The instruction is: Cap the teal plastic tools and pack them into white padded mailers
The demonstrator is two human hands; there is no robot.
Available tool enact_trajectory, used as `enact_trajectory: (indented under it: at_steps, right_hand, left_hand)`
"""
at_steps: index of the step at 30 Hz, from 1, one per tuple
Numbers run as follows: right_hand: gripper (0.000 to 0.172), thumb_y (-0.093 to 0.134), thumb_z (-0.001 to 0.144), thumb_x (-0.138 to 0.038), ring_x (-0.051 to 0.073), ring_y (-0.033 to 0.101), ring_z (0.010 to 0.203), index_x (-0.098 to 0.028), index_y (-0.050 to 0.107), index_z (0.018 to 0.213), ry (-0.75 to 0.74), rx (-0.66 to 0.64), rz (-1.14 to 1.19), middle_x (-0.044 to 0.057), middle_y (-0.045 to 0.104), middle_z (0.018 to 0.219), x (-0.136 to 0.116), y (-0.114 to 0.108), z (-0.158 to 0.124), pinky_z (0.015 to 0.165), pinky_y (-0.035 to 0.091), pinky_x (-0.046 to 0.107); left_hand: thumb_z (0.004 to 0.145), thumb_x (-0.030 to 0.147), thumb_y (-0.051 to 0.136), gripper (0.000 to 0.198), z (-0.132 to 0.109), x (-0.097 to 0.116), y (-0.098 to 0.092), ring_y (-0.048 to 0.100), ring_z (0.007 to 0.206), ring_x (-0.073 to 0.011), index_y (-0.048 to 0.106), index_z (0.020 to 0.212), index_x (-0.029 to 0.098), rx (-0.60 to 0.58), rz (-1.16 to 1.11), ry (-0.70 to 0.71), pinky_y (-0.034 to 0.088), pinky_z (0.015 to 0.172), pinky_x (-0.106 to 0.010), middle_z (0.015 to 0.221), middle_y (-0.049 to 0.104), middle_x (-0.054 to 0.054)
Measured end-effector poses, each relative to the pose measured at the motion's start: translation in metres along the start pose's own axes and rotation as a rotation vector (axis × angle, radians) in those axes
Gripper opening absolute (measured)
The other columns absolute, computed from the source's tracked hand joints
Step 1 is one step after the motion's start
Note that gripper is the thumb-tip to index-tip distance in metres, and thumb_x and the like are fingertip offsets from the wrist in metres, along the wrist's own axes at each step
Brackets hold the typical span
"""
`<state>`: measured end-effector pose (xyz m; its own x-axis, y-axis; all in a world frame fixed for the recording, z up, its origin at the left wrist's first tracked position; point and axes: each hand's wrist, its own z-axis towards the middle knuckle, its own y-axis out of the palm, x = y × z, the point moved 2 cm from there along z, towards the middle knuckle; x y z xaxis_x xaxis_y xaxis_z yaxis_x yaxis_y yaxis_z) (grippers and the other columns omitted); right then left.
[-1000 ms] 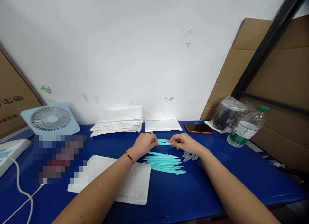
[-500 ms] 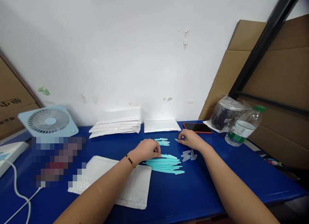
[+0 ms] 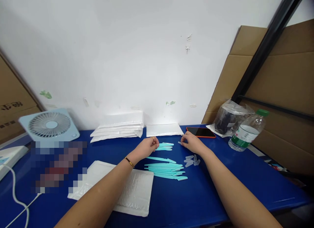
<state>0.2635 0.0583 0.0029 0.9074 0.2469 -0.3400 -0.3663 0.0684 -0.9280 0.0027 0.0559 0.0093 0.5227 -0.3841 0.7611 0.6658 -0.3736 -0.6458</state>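
Note:
My left hand [image 3: 150,147] is closed in a pinch at the handle ends of a small far bunch of teal eyebrow razors [image 3: 165,146]; it appears to grip one of them. Nearer to me lies a larger row of the same razors [image 3: 166,170], blades toward the right, with a single razor [image 3: 162,160] just apart from it. Between the thumb and fingers of my right hand [image 3: 192,143] is a small clear plastic cap [image 3: 180,142]. Several loose caps [image 3: 192,160] lie on the blue table below that hand.
A white padded envelope [image 3: 137,192] lies under my left forearm. Along the wall are stacked envelopes [image 3: 117,126], one more envelope [image 3: 164,130] and a phone [image 3: 201,132]. A fan [image 3: 51,125] stands left; a water bottle [image 3: 247,133] and a bagged dark object [image 3: 224,118] stand right.
My left hand has moved away from the near row to the far bunch of razors, leaving one razor lying apart. My right hand has stayed nearly in place with the cap.

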Motion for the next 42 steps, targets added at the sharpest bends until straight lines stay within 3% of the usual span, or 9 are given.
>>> enact_trajectory:
  at_steps: [9, 15, 20, 25, 29, 34, 36, 38, 42]
  right_hand:
    - [0.007, 0.06, 0.07, -0.022, 0.013, 0.052, 0.062, -0.017, 0.059, 0.075, -0.018, -0.096, 0.269, 0.0, 0.059, 0.069, -0.004, 0.005, 0.0, 0.057, 0.038, 0.023]
    - [0.027, 0.064, 0.07, -0.039, 0.01, 0.048, 0.057, -0.014, 0.059, 0.081, -0.055, -0.161, 0.692, -0.001, 0.055, 0.064, -0.019, -0.002, -0.005, 0.054, 0.037, 0.021]
    - [0.029, 0.067, 0.067, -0.039, 0.009, 0.048, 0.056, -0.013, 0.061, 0.078, -0.069, -0.211, 0.805, -0.001, 0.054, 0.062, -0.027, -0.003, -0.006, 0.054, 0.037, 0.022]
    - [0.026, 0.067, 0.068, -0.037, 0.01, 0.049, 0.056, -0.014, 0.063, 0.08, -0.101, -0.211, 0.779, 0.0, 0.057, 0.063, -0.035, 0.008, -0.004, 0.054, 0.039, 0.022]
    - [0.026, 0.063, 0.071, -0.037, 0.012, 0.053, 0.058, -0.015, 0.065, 0.084, -0.128, -0.196, 0.682, 0.001, 0.061, 0.065, -0.035, 0.012, -0.001, 0.055, 0.041, 0.022]
    - [0.018, 0.058, 0.071, -0.03, 0.015, 0.057, 0.063, -0.018, 0.068, 0.081, 0.009, 0.035, 0.31, 0.003, 0.065, 0.07, 0.004, -0.026, -0.01, 0.058, 0.043, 0.025]
    - [0.014, 0.062, 0.066, -0.029, 0.016, 0.058, 0.062, -0.018, 0.068, 0.072, 0.126, -0.017, 0.162, 0.003, 0.065, 0.067, 0.026, -0.041, -0.017, 0.055, 0.041, 0.025]
    - [0.014, 0.068, 0.058, -0.028, 0.019, 0.059, 0.061, -0.017, 0.068, 0.066, 0.253, -0.154, 0.079, 0.005, 0.066, 0.065, 0.043, -0.045, -0.023, 0.051, 0.04, 0.025]
    - [0.011, 0.07, 0.052, -0.02, 0.019, 0.06, 0.062, -0.017, 0.066, 0.062, 0.305, -0.385, 0.105, 0.005, 0.067, 0.063, 0.051, -0.031, -0.026, 0.048, 0.039, 0.023]
  left_hand:
    - [0.081, 0.035, 0.043, 0.02, 0.004, -0.006, -0.002, 0.045, 0.06, -0.0108, 0.053, 0.081, 0.018, 0.07, 0.094, 0.02, 0.033, 0.053, -0.021, 0.069, 0.054, 0.001]
    - [0.08, 0.034, 0.044, 0.019, 0.003, -0.006, -0.001, 0.047, 0.063, -0.0115, 0.054, 0.081, 0.018, 0.073, 0.072, 0.036, 0.035, 0.056, -0.021, 0.07, 0.055, 0.001]
    - [0.081, 0.035, 0.044, 0.02, 0.003, -0.006, -0.001, 0.047, 0.063, -0.0115, 0.054, 0.082, 0.018, 0.073, 0.047, 0.059, 0.035, 0.056, -0.021, 0.07, 0.055, 0.001]
    - [0.081, 0.035, 0.045, 0.021, 0.002, -0.002, 0.004, 0.049, 0.064, -0.0118, 0.055, 0.083, 0.018, 0.057, 0.053, 0.074, 0.036, 0.057, -0.021, 0.072, 0.057, 0.001]
    - [0.081, 0.034, 0.046, 0.02, 0.001, 0.001, 0.007, 0.053, 0.069, -0.0144, 0.058, 0.085, 0.018, 0.069, 0.194, 0.025, 0.038, 0.06, -0.024, 0.076, 0.06, -0.001]
    - [0.074, 0.033, 0.058, 0.021, -0.003, 0.011, -0.001, 0.053, 0.092, -0.0209, 0.061, 0.092, 0.022, 0.178, 0.411, 0.065, 0.037, 0.076, -0.029, 0.094, 0.061, -0.003]
    - [0.073, 0.037, 0.06, 0.021, -0.005, 0.015, -0.003, 0.054, 0.088, -0.0199, 0.063, 0.087, 0.023, 0.078, 0.409, 0.111, 0.037, 0.074, -0.028, 0.092, 0.062, -0.002]
    - [0.069, 0.041, 0.063, 0.021, -0.007, 0.018, -0.002, 0.055, 0.083, -0.019, 0.065, 0.079, 0.023, -0.051, 0.411, 0.142, 0.036, 0.072, -0.027, 0.086, 0.063, -0.001]
    - [0.068, 0.035, 0.065, 0.013, -0.008, 0.017, 0.004, 0.055, 0.076, -0.0172, 0.065, 0.069, 0.023, -0.127, 0.437, 0.141, 0.033, 0.072, -0.028, 0.077, 0.063, 0.0]
